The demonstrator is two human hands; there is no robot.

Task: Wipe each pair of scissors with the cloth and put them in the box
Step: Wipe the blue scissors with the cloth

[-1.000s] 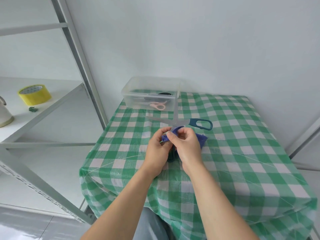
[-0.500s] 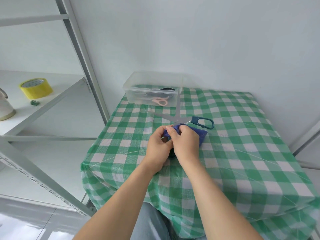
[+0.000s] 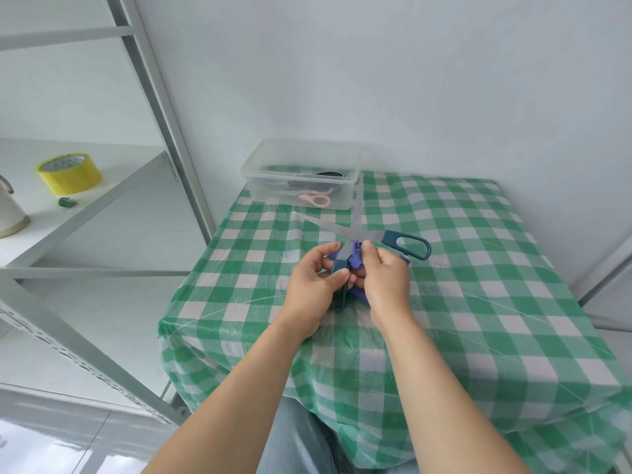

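Observation:
Teal-handled scissors [image 3: 405, 244] are spread wide open above the green checked table [image 3: 478, 285], blades pointing toward the box. My left hand [image 3: 313, 285] grips the nearer teal handle. My right hand [image 3: 384, 278] pinches a blue cloth [image 3: 357, 258] against the scissors near the pivot. A clear plastic box [image 3: 301, 176] stands at the table's back left with pink-handled scissors [image 3: 316, 199] and a dark pair inside.
A grey metal shelf rack [image 3: 164, 111] stands left of the table, holding a yellow tape roll [image 3: 68, 172], a small green piece and a white kettle base [image 3: 10, 213]. A white wall runs behind the table.
The scissors have opened wider, one blade now pointing up toward the box. My right hand's pinch on the cloth has shifted to the pivot. The view has drifted slightly.

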